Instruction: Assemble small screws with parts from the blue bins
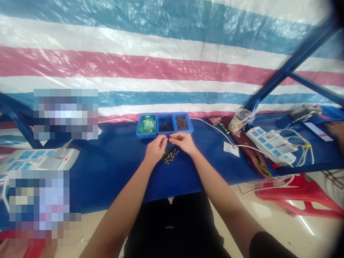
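My left hand (157, 147) and my right hand (184, 141) meet above the blue table, fingertips pinched together. A small dark part (168, 138) shows between them, too tiny to name. Just below lies a loose pile of small brass-coloured and dark pieces (171, 156). Beyond my fingers, three blue bins stand side by side. Small green pieces, some in clear plastic, fill the left bin (138, 129). In the middle bin (166, 116) are thin black pieces, and the right bin (181, 115) holds small shiny metal pieces.
A power strip (264, 145) with plugs and cables lies at the right, by a clear plastic cup (240, 120), a brown strap (249, 154) and a white packet (231, 149). Another power strip (71, 157) is at left. Someone's hand (337, 130) shows at far right.
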`<state>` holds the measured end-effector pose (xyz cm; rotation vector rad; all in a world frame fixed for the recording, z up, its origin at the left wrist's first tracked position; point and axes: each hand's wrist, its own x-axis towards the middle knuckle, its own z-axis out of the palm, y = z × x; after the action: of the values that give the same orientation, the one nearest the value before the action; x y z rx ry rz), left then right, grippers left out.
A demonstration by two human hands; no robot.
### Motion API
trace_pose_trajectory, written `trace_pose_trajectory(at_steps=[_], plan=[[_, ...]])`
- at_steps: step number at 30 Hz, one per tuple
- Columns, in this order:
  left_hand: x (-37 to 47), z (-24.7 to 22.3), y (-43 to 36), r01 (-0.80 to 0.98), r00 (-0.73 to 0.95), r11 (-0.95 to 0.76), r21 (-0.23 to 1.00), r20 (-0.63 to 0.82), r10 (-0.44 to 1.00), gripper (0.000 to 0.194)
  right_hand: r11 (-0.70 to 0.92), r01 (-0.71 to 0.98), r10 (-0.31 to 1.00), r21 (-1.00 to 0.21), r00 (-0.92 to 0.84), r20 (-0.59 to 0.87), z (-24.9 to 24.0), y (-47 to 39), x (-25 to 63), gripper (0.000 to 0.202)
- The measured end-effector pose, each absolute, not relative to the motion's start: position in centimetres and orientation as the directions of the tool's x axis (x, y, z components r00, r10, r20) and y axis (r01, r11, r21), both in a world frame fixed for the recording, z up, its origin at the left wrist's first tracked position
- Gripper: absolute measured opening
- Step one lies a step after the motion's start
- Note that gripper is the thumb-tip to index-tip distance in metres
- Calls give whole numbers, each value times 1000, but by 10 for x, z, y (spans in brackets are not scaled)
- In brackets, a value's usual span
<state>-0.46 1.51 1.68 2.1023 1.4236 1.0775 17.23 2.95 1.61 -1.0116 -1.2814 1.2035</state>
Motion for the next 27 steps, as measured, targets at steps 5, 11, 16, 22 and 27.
trace_pose_trajectory(at_steps=[5, 11, 16, 22, 27], plan=[[-6, 16, 16, 614, 219, -428, 664, 377, 900, 28, 162, -82, 983, -983, -73, 168, 16, 28, 172, 34], [-5, 15, 17, 630, 267, -476, 613, 404, 875, 29, 221, -86, 966, -971, -113, 230, 17, 28, 172, 28], [-5, 15, 15, 618, 212, -456, 640, 423, 881, 28, 255, 14, 963, -967, -93, 253, 15, 28, 174, 30], [-4, 12, 16, 595, 183, -422, 684, 396, 900, 31, 395, 189, 918, -899, -124, 378, 17, 26, 175, 22], [-5, 9, 17, 575, 196, -441, 689, 408, 892, 31, 332, 161, 943, -929, -50, 329, 18, 26, 174, 27]])
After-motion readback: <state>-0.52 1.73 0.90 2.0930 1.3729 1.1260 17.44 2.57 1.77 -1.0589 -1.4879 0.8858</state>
